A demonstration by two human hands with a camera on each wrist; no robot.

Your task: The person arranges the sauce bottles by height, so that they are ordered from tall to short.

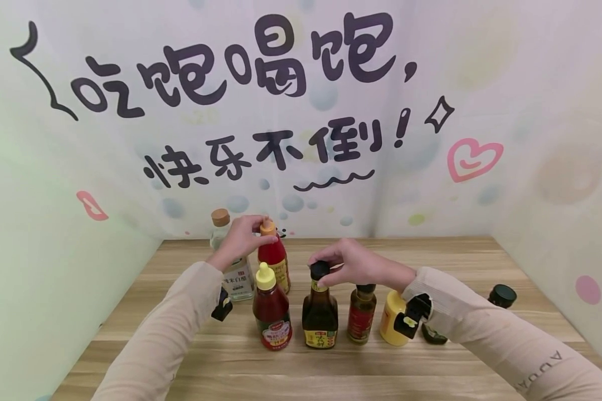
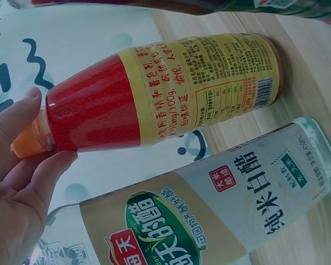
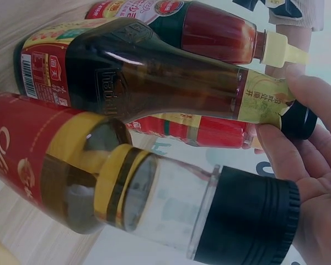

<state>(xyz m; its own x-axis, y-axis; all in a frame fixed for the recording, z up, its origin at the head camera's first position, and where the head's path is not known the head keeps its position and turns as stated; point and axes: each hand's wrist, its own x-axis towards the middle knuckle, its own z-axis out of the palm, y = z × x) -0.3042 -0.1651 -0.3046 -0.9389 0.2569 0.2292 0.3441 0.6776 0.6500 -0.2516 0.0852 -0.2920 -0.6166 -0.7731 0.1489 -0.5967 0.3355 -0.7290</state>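
Observation:
In the head view my left hand (image 1: 242,238) pinches the orange cap of a red sauce bottle (image 1: 277,264), which stands toward the back. The left wrist view shows thumb and fingers around that cap, above the yellow printed label (image 2: 209,88). My right hand (image 1: 358,263) holds a dark soy sauce bottle (image 1: 321,309) by its black cap and neck. The right wrist view has the fingertips at this bottle's (image 3: 171,77) yellow neck band. Both bottles look upright on the wooden table (image 1: 331,379).
A clear white vinegar bottle (image 1: 239,284) stands left of the red one. In front is a dark red sauce bottle (image 1: 272,312) with yellow nozzle. Rightward stand a small red-labelled bottle (image 1: 361,317), a yellow bottle (image 1: 391,320) and a dark-green-capped bottle (image 1: 503,295), partly behind my right forearm.

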